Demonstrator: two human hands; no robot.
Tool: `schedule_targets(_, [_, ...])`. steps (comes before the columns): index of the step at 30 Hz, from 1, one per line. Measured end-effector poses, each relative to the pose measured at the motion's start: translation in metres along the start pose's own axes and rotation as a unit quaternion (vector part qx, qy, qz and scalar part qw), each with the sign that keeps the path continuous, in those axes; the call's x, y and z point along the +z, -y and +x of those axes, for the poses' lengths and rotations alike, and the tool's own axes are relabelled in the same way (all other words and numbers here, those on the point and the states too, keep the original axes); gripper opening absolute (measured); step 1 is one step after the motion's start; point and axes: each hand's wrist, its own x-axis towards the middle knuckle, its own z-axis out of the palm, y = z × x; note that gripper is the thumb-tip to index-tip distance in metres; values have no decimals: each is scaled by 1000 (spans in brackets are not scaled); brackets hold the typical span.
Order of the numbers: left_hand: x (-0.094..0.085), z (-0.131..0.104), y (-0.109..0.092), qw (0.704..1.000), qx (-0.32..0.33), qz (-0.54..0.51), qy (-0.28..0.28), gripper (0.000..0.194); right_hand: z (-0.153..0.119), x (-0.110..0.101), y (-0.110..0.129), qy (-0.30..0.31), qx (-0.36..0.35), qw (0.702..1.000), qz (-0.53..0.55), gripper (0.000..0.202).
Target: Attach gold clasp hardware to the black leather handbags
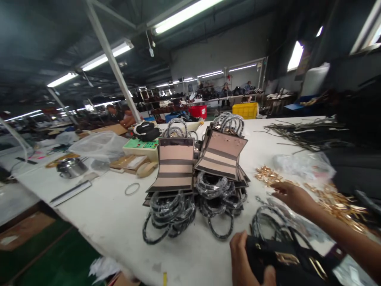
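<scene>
My left hand [241, 260] grips the near left side of a black handbag [268, 258] at the lower right, its thumb across the front. The bag has gold-coloured fittings and looped handles [268, 216] in clear plastic wrap. My right hand [293, 197] hovers over the table beyond the bag, beside a small heap of gold metal pieces [266, 174]. Its fingers are bent together; whatever may be between them is too small to make out. A larger spread of gold pieces [339, 208] lies under and right of the right forearm.
Two stacks of unfinished bag bodies [176, 161] [222, 153] with plastic-wrapped handles stand mid-table. To their left are a green-topped machine [139, 147], a tape roll [147, 169], a metal pot [71, 167] and a ruler [71, 193]. Dark strips [303, 131] and a plastic bag [306, 167] lie right.
</scene>
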Motion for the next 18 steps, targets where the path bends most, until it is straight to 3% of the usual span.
schedule_targets(3, [-7,-1,-16,997,46,-14,-59,66,-46,-54,47,-79,-29,996,44,40])
schedule_targets(6, [-17,2,-40,993,-23,-114,-6,40,-106,-84,104,-92,-84,991,57,36])
schedule_targets(8, [-24,2,-59,975,-74,-194,80,41,-148,-81,134,-89,-114,987,66,32])
schedule_targets(10, [-29,-2,-76,955,-76,-244,148,46,-187,-65,152,-92,-121,984,89,31])
schedule_targets(15, [-28,-25,-86,939,-84,-288,167,37,-252,-20,163,-132,-80,971,181,50])
schedule_targets(18, [-29,-38,-80,932,-104,-296,180,34,-272,-11,164,-135,-33,962,235,37])
